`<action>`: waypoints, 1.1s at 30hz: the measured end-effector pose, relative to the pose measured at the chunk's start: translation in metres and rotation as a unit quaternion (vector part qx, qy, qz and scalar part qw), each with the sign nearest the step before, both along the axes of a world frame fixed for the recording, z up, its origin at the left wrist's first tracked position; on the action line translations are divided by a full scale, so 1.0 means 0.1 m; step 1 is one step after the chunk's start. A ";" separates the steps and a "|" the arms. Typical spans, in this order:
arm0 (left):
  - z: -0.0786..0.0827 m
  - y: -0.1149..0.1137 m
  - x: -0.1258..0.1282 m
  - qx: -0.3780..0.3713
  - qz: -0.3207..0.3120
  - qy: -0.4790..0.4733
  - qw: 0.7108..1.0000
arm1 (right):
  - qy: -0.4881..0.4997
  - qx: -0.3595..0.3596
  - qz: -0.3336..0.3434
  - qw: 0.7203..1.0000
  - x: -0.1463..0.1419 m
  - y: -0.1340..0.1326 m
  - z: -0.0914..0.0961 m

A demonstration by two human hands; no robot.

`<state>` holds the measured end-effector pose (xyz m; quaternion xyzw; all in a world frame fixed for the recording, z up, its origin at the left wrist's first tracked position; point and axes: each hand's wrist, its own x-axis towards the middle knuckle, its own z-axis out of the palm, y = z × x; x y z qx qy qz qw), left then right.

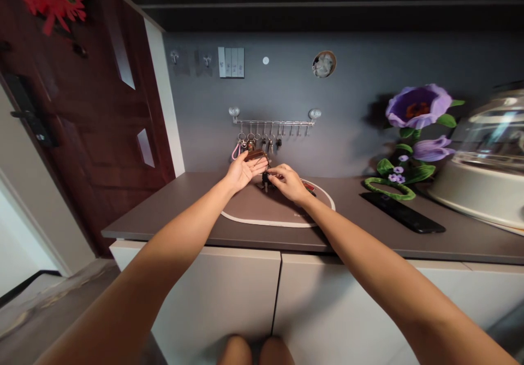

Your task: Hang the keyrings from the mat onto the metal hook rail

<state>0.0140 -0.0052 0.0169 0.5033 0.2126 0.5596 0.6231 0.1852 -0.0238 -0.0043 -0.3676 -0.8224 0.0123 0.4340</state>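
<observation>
Left hand (244,172): palm up, fingers spread wide and flat, held over the back edge of the mat and just under the key rail.
Brown key case (257,155): lies at the fingertips of the left hand, touching them; no finger curls around it.
Right hand (289,183): knuckles up, thumb and fingers pinched narrow on a small dark key, just beside the left palm.
Dark key (266,179): between the two hands, gripped by the right fingertips, hanging a little above the mat; its detail is too small to make out.
Oval mat (266,215): brown with a pale rim, flat on the counter, directly below both hands.
Red item (309,187): on the mat behind the right wrist, mostly hidden.
Counter (172,212): dark top over pale cabinet doors (229,294).
Key rail (273,121): metal bar with hooks on the grey wall, fixed by two round pads; several keys and a pink loop (236,151) hang at its left end.
Switch panel (231,62): pale, on the wall above the rail.
Black flat device (403,214): lies on the counter, well apart from the mat to the right.
Purple flowers (418,106): ornament with green leaves and a green ring base, behind the black device.
Lidded appliance (483,163): pale body, clear domed lid, at the far right of the counter.
Door (94,114): dark wood, to the left of the counter.
</observation>
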 end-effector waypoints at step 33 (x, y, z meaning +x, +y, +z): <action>-0.16 0.03 0.03 -0.126 0.004 0.159 0.979 | 0.397 -0.092 0.052 0.912 0.17 0.16 0.08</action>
